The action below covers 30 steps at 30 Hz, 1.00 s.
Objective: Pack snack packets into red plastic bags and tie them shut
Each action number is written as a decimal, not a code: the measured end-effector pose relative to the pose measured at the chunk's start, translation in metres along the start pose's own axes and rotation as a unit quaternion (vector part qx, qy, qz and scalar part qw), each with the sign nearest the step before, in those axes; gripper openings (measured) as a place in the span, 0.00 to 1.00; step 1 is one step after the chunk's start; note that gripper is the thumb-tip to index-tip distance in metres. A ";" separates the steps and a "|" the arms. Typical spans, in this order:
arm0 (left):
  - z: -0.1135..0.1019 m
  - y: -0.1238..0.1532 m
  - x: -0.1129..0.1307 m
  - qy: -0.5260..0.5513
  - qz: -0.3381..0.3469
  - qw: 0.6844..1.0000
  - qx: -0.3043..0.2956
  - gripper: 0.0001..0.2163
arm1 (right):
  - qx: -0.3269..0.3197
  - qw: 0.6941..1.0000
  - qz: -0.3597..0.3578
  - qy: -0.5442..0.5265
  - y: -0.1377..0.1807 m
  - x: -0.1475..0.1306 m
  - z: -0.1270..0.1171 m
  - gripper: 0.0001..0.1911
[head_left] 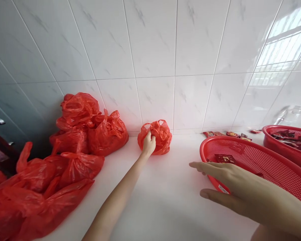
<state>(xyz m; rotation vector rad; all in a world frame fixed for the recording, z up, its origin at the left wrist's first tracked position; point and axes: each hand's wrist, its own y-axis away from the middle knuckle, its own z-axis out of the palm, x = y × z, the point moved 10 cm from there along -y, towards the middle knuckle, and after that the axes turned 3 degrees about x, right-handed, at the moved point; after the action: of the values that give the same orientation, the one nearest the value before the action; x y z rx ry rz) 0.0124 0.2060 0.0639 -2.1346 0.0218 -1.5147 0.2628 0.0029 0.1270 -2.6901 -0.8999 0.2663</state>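
My left hand (149, 144) reaches to the wall side of the white counter, its fingers closed on the rim of a red plastic bag (163, 139). The bag stands on the counter with its handle loops up, and its contents are hidden. On the right, my right hand (230, 184) hangs in front of a red plastic basket (256, 155), fingers stretched out and thumb apart, with nothing in it. A dark red packet (225, 158) lies inside that basket, part of which is covered by the hand.
Several filled red plastic bags (75, 167) are piled along the left side. Small packets (213, 134) lie between the basket and the tiled wall (155, 50). A second red basket (268, 137) with packets stands at the far right, near a clear plastic bottle (294, 115).
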 end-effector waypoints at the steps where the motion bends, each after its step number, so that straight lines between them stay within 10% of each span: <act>1: -0.003 0.001 -0.001 0.025 -0.005 1.000 0.007 0.20 | -0.012 1.000 0.013 -0.005 -0.001 0.003 0.002 0.30; 13: 0.013 0.040 0.048 0.346 -0.095 0.925 -0.127 0.18 | -0.074 0.986 0.108 -0.104 -0.041 0.012 0.011 0.39; 30: 0.036 0.091 0.100 0.348 -0.073 0.880 -0.316 0.23 | 0.033 0.977 0.082 -0.196 -0.079 0.008 0.015 0.38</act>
<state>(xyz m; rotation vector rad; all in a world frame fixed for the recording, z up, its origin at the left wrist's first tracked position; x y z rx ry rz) 0.1071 0.1111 0.1045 -1.9043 0.7087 -2.5628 0.2214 0.0714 0.1382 -2.6987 -0.7494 0.8725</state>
